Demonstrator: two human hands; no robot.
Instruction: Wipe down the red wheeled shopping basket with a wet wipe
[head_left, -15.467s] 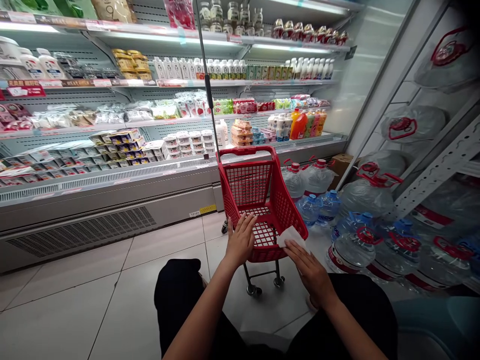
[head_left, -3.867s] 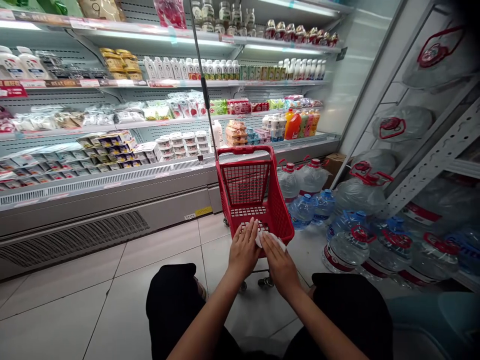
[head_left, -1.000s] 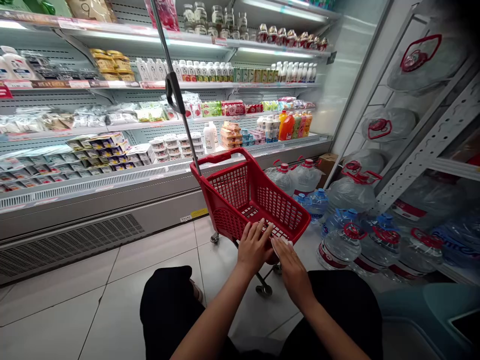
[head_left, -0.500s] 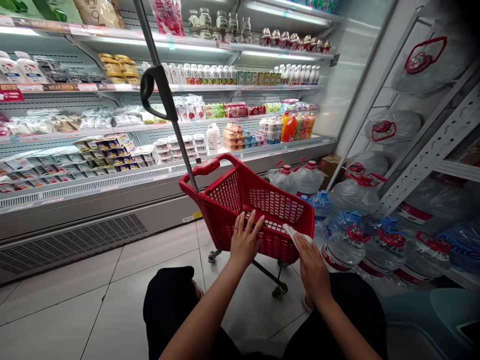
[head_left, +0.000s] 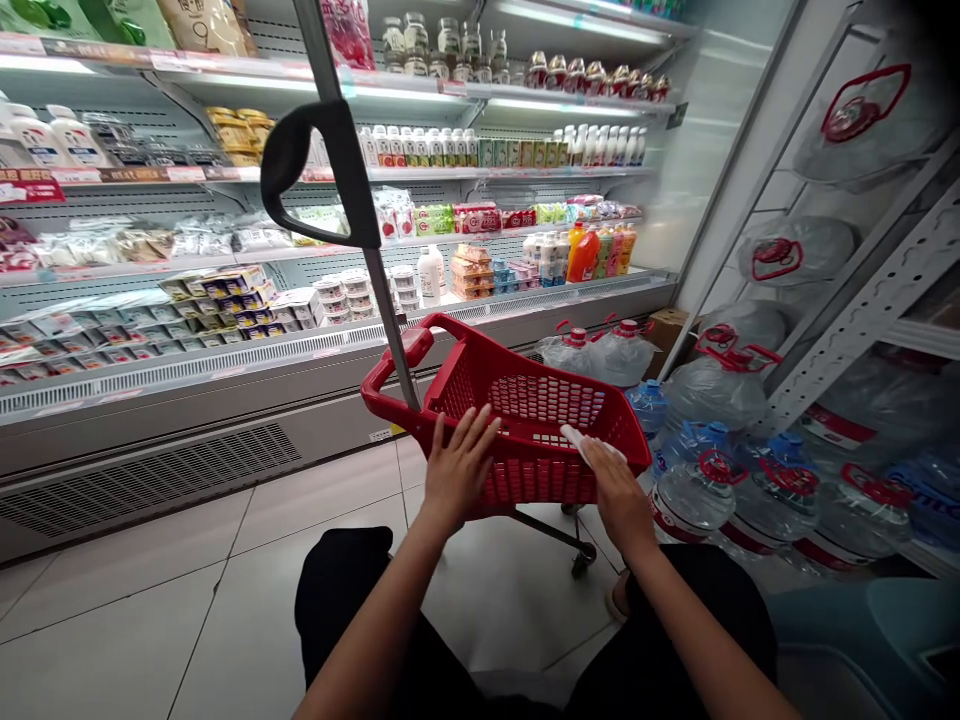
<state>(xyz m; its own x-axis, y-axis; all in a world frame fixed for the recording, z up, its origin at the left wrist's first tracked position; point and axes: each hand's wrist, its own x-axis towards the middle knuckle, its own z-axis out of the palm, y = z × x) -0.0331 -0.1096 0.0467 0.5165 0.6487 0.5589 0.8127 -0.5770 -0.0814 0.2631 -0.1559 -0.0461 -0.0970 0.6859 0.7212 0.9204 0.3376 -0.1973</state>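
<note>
A red plastic basket cart (head_left: 540,472) on wheels stands on the floor just ahead of me. Its long metal pole with a black handle (head_left: 356,180) leans up to the left. My left hand (head_left: 459,472), fingers spread and holding nothing, rests at the near side of the basket, close to the pole. At the right part of the near rim, my right hand (head_left: 619,500) has its fingers together over a folded white cloth (head_left: 574,437). Part of the cloth is hidden under the fingers.
A refrigerated shelf unit (head_left: 300,385) with bottles, cups and packs runs across the back. Large water bottles (head_left: 694,495) stand on the floor at the right, beside a white metal rack (head_left: 862,300). A blue-green object (head_left: 832,625) is at the lower right.
The cart has turned, its pole and handle now nearer and its right end farther right. My left hand has shifted left along the near side; my right hand has moved slightly up and right.
</note>
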